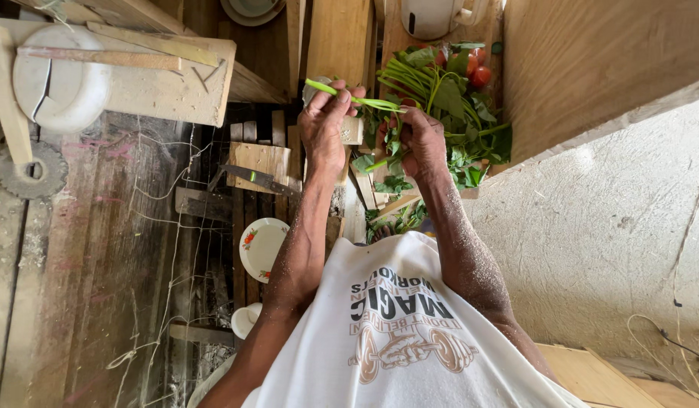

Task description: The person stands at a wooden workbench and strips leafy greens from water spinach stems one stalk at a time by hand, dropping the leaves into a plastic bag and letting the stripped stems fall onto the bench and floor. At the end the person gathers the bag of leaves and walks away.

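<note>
The left hand (pixel 324 125) pinches a green stalk (pixel 353 99) in closed fingers. The right hand (pixel 421 143) grips leafy sprigs (pixel 385 151), beside the greens pile (pixel 447 98) and red tomatoes (pixel 479 74) on the wooden surface (pixel 342 38).

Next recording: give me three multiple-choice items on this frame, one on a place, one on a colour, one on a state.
1. Where does the small white plate with a flower pattern lie?
A. below the left forearm
B. on the heap of greens
C. on the pale wall

2. What colour are the small round fruits beside the heap of green leafy stalks?
A. yellow
B. red
C. purple

3. What is the left hand doing?
A. resting flat and bare
B. gripping the dark metal blade
C. pinching a thin green stalk

Answers: 1 A, the plate sits on the wooden boards under that arm. 2 B, they show red among the leaves. 3 C, the thin green stalk runs from its fingers towards the right hand, which holds leafy sprigs.
</note>
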Available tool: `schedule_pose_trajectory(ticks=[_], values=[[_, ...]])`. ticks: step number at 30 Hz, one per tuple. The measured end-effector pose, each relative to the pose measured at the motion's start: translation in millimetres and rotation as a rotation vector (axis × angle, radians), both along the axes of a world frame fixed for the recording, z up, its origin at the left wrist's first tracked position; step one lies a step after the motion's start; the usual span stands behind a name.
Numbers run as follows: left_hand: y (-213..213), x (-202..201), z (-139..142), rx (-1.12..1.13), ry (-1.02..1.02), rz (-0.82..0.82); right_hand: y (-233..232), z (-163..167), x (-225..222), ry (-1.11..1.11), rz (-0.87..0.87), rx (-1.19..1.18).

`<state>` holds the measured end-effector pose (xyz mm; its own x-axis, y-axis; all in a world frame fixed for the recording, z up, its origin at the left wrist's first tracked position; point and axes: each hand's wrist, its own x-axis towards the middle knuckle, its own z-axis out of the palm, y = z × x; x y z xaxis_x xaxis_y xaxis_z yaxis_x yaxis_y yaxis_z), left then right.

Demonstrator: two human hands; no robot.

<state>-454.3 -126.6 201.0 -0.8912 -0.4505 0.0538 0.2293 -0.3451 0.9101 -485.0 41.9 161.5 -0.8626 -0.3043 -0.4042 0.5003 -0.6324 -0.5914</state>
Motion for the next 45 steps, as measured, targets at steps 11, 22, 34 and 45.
schedule_pose_trajectory(ticks=[11, 22, 34, 45], values=[[-19, 15, 23, -0.077, 0.005, -0.207, 30, 38, -6, 0.35, 0.143, 0.444], [-15, 6, -3, -0.226, -0.108, -0.312, 24, 71, 14, 1.037, 0.369, 0.92], [12, 54, -20, -0.206, -0.042, -0.202, 30, 24, 15, 0.349, 0.322, 0.591], [4, 135, -88, 0.153, -0.396, -0.195, 4, -21, 56, 1.295, 0.763, 0.765]])
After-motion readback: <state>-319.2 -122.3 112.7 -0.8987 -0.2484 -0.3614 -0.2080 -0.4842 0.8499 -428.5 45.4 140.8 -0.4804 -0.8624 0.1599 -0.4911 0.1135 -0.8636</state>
